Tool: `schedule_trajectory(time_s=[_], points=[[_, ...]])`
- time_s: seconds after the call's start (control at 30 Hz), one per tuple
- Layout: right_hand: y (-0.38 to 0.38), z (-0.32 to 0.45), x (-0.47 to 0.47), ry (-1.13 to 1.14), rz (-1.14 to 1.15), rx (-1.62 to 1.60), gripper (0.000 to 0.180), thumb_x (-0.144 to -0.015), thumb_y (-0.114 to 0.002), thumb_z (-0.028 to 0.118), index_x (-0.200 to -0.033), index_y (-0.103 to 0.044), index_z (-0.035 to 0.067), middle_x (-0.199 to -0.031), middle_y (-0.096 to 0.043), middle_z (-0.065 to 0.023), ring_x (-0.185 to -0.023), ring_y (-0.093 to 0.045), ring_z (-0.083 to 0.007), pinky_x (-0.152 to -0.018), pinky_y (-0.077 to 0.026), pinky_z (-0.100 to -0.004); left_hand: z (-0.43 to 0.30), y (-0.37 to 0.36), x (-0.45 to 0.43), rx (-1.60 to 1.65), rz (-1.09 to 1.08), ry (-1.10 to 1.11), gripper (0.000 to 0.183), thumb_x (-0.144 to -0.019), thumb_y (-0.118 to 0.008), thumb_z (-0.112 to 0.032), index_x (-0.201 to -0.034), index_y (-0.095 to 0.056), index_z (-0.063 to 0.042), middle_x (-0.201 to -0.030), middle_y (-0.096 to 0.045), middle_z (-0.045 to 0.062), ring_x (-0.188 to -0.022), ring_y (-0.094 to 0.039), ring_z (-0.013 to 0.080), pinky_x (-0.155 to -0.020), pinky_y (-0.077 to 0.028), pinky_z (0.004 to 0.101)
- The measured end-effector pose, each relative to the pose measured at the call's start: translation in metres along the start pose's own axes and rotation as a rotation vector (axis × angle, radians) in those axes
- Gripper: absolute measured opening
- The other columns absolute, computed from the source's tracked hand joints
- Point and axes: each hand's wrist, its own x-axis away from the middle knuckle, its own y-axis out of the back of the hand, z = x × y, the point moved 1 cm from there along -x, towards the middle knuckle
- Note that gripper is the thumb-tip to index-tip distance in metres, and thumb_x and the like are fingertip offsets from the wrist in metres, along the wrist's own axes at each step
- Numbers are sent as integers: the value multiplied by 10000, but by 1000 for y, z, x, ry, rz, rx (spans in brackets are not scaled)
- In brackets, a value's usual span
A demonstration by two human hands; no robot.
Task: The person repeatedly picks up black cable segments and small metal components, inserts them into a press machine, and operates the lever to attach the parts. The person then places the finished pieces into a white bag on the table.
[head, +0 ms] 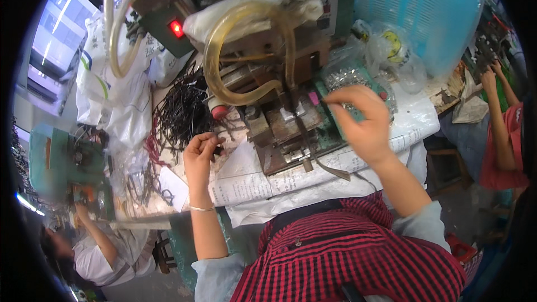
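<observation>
A small dark piece (217, 150) is pinched between the fingers of my left hand (201, 151), left of the metal bench press (289, 130). My right hand (365, 117) is raised at the press's right side, thumb and forefinger close together; whether something small is between them I cannot tell. A dark strap (308, 138) runs down over the press bed to the front edge. Beyond my left hand lies a pile of black cords (184, 109). Small shiny metal parts (346, 77) lie in a green tray behind my right hand.
A yellowed hose (212, 54) loops over the press. A red knob (219, 112) sits at its left. White sacks (121, 96) stand back left, a blue plastic basket (411, 21) back right. Printed sheeting (243, 184) covers the table front. Two people work nearby, one on each side.
</observation>
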Motion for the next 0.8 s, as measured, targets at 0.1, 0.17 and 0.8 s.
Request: schedule_trajectory(time_s=[0.1, 0.17, 0.8], points=[[-45, -8, -10, -50, -86, -76, 175, -834, -738, 12, -1006, -703, 9, -1006, -720, -88, -917, -695, -221, -851, -521, -323, -6, -29, -1, 5, -280, -57, 197, -1047, -655, -185, -989, -715, -7, -764, -649, -4, -596, -541, 48, -518, -390, 204], [-58, -2, -1, -214, -92, -315, 274, -865, -745, 21, -1121, -651, 9, -1054, -684, -52, -968, -654, -144, -896, -499, -293, 22, -28, -7, 23, -367, -262, 199, -1059, -635, -186, -974, -690, -15, -805, -672, 14, -610, -557, 58, -539, -391, 203], [5, -41, 8, -330, 0, -36, 276, -889, -668, 30, -1157, -731, 34, -1074, -761, -143, -1030, -729, -291, -937, -547, -394, -102, -148, 58, -474, 15, -1287, 201, -765, -851, -19, -945, -770, -57, -930, -761, 97, -736, -727, 212, -608, -576, 295]])
